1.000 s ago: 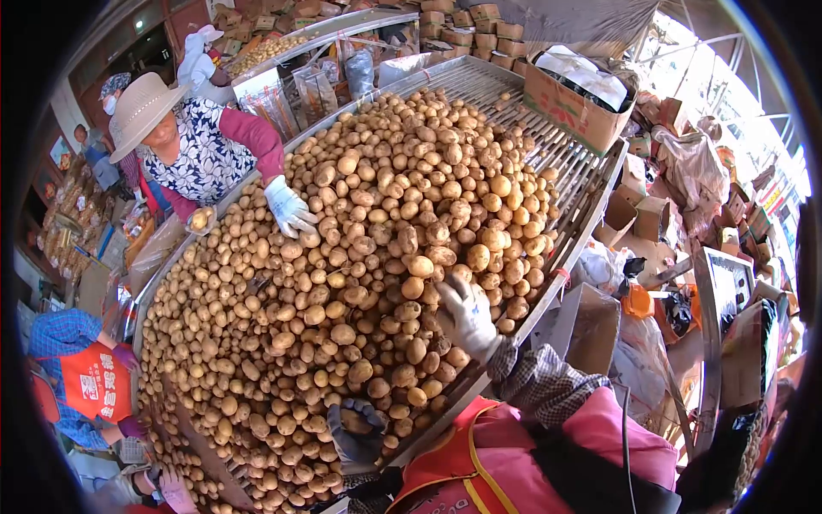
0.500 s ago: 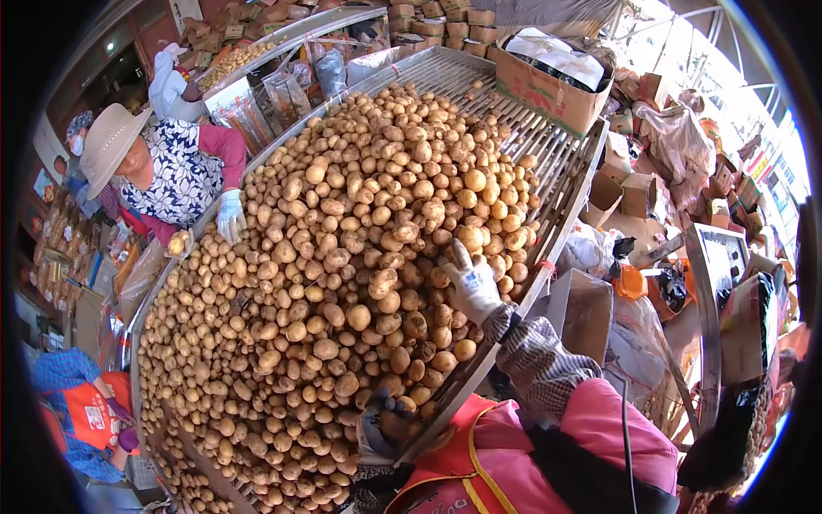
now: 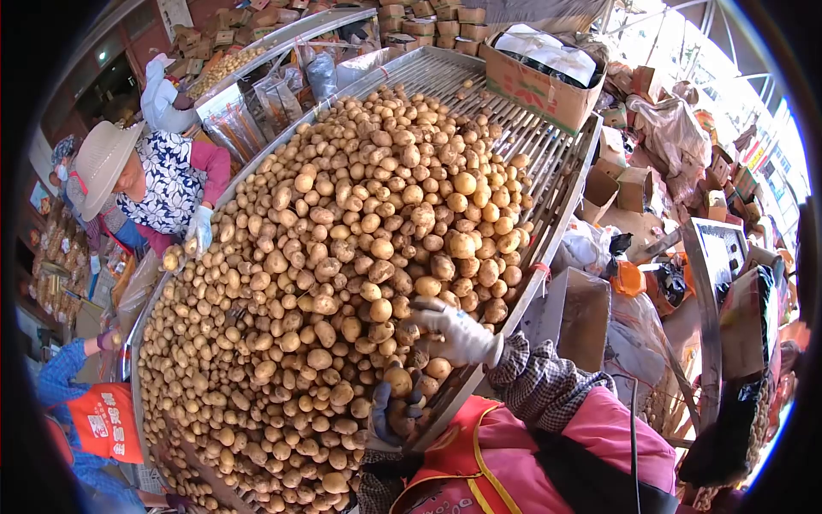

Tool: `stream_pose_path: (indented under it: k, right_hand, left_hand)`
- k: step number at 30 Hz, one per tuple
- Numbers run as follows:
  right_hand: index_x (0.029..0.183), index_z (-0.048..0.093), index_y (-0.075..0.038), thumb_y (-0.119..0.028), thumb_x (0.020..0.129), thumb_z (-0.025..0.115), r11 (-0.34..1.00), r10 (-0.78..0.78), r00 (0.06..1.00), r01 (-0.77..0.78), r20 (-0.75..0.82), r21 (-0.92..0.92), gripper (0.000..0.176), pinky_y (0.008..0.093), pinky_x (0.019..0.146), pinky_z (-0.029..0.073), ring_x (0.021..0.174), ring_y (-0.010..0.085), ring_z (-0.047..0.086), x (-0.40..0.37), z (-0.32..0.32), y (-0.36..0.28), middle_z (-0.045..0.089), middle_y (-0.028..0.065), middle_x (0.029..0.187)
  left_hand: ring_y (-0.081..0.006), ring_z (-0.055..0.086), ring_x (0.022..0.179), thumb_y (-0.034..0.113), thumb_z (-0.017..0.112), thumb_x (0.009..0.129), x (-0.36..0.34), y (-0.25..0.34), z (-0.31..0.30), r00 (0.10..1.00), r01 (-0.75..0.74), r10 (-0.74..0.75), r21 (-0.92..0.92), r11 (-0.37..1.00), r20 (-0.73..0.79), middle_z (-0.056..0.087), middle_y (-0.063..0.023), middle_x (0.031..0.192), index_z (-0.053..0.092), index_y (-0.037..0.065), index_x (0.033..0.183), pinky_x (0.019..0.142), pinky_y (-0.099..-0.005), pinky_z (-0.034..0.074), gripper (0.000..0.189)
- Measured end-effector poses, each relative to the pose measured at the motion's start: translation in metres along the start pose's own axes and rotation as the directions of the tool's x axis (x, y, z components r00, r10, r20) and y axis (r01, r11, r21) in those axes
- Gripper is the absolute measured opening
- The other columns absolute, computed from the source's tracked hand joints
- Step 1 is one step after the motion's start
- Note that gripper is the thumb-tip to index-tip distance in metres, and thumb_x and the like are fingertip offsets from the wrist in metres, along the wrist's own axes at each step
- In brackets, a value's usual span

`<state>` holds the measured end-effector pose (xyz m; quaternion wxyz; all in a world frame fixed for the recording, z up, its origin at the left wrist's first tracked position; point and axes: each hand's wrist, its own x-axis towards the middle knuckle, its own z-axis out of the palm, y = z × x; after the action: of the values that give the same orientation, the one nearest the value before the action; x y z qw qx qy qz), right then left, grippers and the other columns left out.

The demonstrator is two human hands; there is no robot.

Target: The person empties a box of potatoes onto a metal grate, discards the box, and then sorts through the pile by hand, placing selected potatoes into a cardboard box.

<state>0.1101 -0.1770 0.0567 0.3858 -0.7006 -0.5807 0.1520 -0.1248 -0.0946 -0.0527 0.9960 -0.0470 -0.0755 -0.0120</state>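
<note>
Currently, both my hands are over the near edge of the slatted table (image 3: 441, 75). L hand (image 3: 384, 421) (dark glove), right by that edge: fingers curled round one potato (image 3: 398, 380). R hand (image 3: 461, 334) (white glove), also nr. the edge but closer to the bare-slat end: fingers outstretched, a bit apart, aimed at the table's middle, w/ no grip visible.

Key relation: the held potato sits in L hand, on the near-edge side of the heap of potatoes (image 3: 317, 248); R hand is just beside it, toward the bare-slat end. Heap surface lies directly at the R fingertips, so R is nearer to those potatoes, L to its own. Held potato approx. round from this view, i.e. no clear long axis.

Farther out: a carton (image 3: 535, 96) rests on the table's bare-slat end; a co-worker's gloved hand (image 3: 202, 230) is at the far edge, w/ another co-worker's orange apron (image 3: 103, 421) further along that side.

Hard to see: R hand blurred, underside hidden, so can't tell if its palm touches a potato; L palm partly covered, poss. a 2nd potato below, unclear. Co-worker in apron cut off by the dark lens rim.
</note>
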Motion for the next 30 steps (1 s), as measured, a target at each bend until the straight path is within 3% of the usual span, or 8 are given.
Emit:
stream_pose_path:
  k: [2, 4, 7, 13, 16, 19, 24, 30]
  right_hand:
    - [0.122, 0.067, -0.013, -0.014, 0.082, 0.072, 0.856, 0.036, 0.936, -0.209, -0.350, -0.473, 0.040, 0.0509, 0.101, 0.049, 0.126, 0.0396, 0.053, 0.025, -0.024, 0.037, 0.050, 0.0221, 0.142]
    - [0.129, 0.064, -0.019, -0.018, 0.085, 0.069, 0.645, 0.228, 0.901, -0.424, -0.369, -0.636, 0.045, 0.0527, 0.102, 0.046, 0.135, 0.0392, 0.042, 0.045, -0.035, 0.097, 0.046, 0.0187, 0.147]
    - [0.127, 0.068, -0.022, -0.021, 0.084, 0.072, 0.809, 0.307, 0.914, -0.397, -0.264, -0.433, 0.043, 0.0468, 0.098, 0.050, 0.119, 0.0395, 0.050, 0.069, -0.045, 0.120, 0.059, 0.0171, 0.121]
    - [0.120, 0.072, -0.019, -0.018, 0.082, 0.079, 0.978, 0.083, 0.966, -0.126, 0.245, 0.165, 0.038, 0.0432, 0.110, 0.040, 0.123, 0.0278, 0.053, 0.015, 0.035, 0.016, 0.065, 0.0066, 0.127]
    - [0.124, 0.068, -0.011, -0.013, 0.083, 0.071, 0.999, -0.040, 0.969, 0.031, -0.242, -0.039, 0.042, 0.0459, 0.102, 0.049, 0.116, 0.0363, 0.060, -0.003, 0.028, 0.045, 0.062, 0.0161, 0.129]
    - [0.126, 0.062, -0.003, -0.011, 0.084, 0.068, 0.857, 0.137, 0.814, -0.384, -0.564, -0.345, 0.043, 0.0471, 0.094, 0.053, 0.109, 0.0397, 0.063, -0.007, -0.033, 0.119, 0.063, 0.0203, 0.124]
    - [0.144, 0.048, -0.002, -0.029, 0.083, 0.068, 0.588, 0.672, 0.665, -0.747, -0.327, -0.311, 0.070, 0.0437, 0.104, 0.049, 0.124, 0.0424, 0.058, 0.036, -0.057, 0.183, 0.058, 0.0247, 0.137]
    - [0.137, 0.055, -0.005, -0.026, 0.077, 0.072, 0.633, 0.679, 0.728, -0.646, -0.094, -0.427, 0.066, 0.0434, 0.099, 0.053, 0.120, 0.0371, 0.061, 0.056, -0.085, 0.204, 0.056, 0.0286, 0.134]
  left_hand:
    - [-0.0266, 0.062, 0.110, 0.045, 0.037, 0.109, -0.010, -0.006, 0.004, 0.945, -0.188, 0.193, 0.043, 0.981, -0.265, 0.047, -0.0101, 0.154, 0.035, 0.025, 0.156, 0.078, -0.0387, 0.058, 0.051]
    - [-0.0282, 0.061, 0.111, 0.049, 0.040, 0.108, 0.001, -0.018, 0.024, 0.936, -0.218, 0.184, -0.084, 0.972, -0.301, 0.045, -0.0089, 0.156, 0.034, 0.025, 0.157, 0.074, -0.0426, 0.056, 0.055]
    - [-0.0338, 0.049, 0.129, 0.058, 0.042, 0.104, 0.014, -0.018, 0.025, 0.994, -0.069, 0.089, -0.265, 0.962, 0.066, 0.030, -0.0118, 0.163, 0.028, 0.025, 0.161, 0.086, -0.0407, 0.052, 0.067]
    - [-0.0339, 0.040, 0.138, 0.073, 0.048, 0.094, 0.005, -0.009, 0.020, 0.918, -0.390, 0.386, -0.026, 0.921, -0.092, 0.016, -0.0128, 0.169, 0.034, 0.024, 0.158, 0.100, -0.0508, 0.046, 0.082]
    - [-0.0355, 0.036, 0.142, 0.075, 0.048, 0.092, 0.003, 0.003, 0.013, 0.899, -0.436, 0.431, -0.054, 0.898, -0.081, 0.018, -0.0138, 0.168, 0.040, 0.023, 0.154, 0.103, -0.0551, 0.045, 0.082]
    - [-0.0372, 0.031, 0.146, 0.077, 0.049, 0.090, 0.000, 0.005, 0.011, 0.896, -0.442, 0.436, -0.097, 0.892, -0.081, 0.020, -0.0149, 0.166, 0.047, 0.021, 0.151, 0.106, -0.0595, 0.043, 0.082]
    - [-0.0458, 0.031, 0.145, 0.079, 0.050, 0.088, -0.002, -0.002, 0.003, 0.918, -0.397, 0.391, -0.190, 0.898, -0.066, 0.021, -0.0114, 0.166, 0.047, 0.022, 0.151, 0.097, -0.0604, 0.051, 0.085]
    - [-0.0406, 0.045, 0.136, 0.067, 0.046, 0.096, -0.017, 0.011, -0.022, 0.951, -0.307, 0.309, -0.212, 0.928, -0.027, 0.031, -0.0089, 0.162, 0.041, 0.025, 0.153, 0.094, -0.0528, 0.054, 0.070]
